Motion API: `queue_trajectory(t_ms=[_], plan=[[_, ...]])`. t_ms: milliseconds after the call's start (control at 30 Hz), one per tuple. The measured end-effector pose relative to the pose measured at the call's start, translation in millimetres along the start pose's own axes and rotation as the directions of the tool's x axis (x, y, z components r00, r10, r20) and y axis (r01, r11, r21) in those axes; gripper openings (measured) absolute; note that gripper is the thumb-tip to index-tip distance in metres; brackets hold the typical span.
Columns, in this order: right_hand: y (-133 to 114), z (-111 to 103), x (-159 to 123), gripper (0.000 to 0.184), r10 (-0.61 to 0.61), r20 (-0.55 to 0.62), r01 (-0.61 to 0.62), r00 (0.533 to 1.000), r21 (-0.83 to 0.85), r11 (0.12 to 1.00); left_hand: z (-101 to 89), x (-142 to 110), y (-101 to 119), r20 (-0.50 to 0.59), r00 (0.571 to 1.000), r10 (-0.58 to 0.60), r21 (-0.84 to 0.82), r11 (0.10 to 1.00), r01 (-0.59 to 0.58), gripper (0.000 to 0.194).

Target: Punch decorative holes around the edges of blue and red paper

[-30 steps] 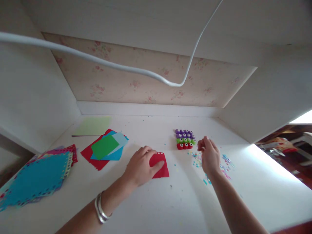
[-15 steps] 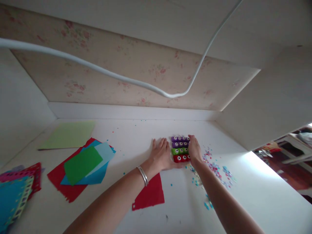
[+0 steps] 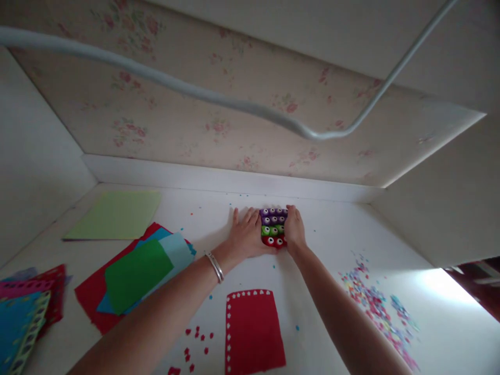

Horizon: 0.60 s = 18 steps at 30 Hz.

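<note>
Rows of small purple, green and red pieces with googly eyes point(image 3: 274, 227) form a compact block on the white desktop. My left hand point(image 3: 247, 234) presses its left side, fingers spread, thumb along the front red row. From the right, my right hand point(image 3: 295, 228) cups the block with its fingers together, covering the ends of the rows. The block is held between both hands. Nearer to me lies a red sheet point(image 3: 255, 333) with a line of small shapes punched along its top and left edges. Small red cut-outs point(image 3: 195, 341) are scattered to its left.
Left of my arms lie a green sheet point(image 3: 136, 273) over blue and red paper, and a pale green sheet point(image 3: 115, 216). Punched blue sheets point(image 3: 23, 323) are at the far left. Colourful confetti point(image 3: 375, 307) spreads at right. A white cable point(image 3: 234, 104) hangs across the view.
Both hands and the block have slid left and back, away from the confetti. The red sheet's punched edges and the red cut-outs, hidden before by my left arm, now show. The view has tilted.
</note>
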State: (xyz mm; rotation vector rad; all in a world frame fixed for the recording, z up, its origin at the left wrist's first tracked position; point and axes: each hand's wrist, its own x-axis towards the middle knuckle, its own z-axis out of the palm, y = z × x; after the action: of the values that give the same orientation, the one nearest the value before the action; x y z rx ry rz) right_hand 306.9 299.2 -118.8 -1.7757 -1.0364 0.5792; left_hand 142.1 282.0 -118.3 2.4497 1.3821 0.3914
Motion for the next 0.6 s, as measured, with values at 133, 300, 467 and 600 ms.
queue_trajectory(t_ms=[133, 300, 467, 600], plan=[[-20, 42, 12, 0.060, -0.011, 0.033, 0.011, 0.999, 0.015, 1.000, -18.5, 8, -37, 0.034, 0.998, -0.056, 0.041, 0.998, 0.054, 0.107], [-37, 72, 19, 0.059, -0.008, 0.062, 0.006, 0.998, 0.036, 0.999, -33.5, 14, -60, 0.040, 0.992, -0.117, 0.081, 0.990, 0.114, 0.109], [-49, 50, 5, 0.056, -0.052, 0.086, 0.044, 0.995, 0.088, 0.995, -49.4, -7, -58, 0.009, 0.991, -0.137, 0.112, 0.985, 0.135, 0.114], [-49, 0, -33, 0.048, -0.119, 0.137, 0.094, 0.983, 0.173, 0.980, -69.4, -63, -45, -0.024, 0.995, -0.099, 0.146, 0.984, 0.102, 0.091]])
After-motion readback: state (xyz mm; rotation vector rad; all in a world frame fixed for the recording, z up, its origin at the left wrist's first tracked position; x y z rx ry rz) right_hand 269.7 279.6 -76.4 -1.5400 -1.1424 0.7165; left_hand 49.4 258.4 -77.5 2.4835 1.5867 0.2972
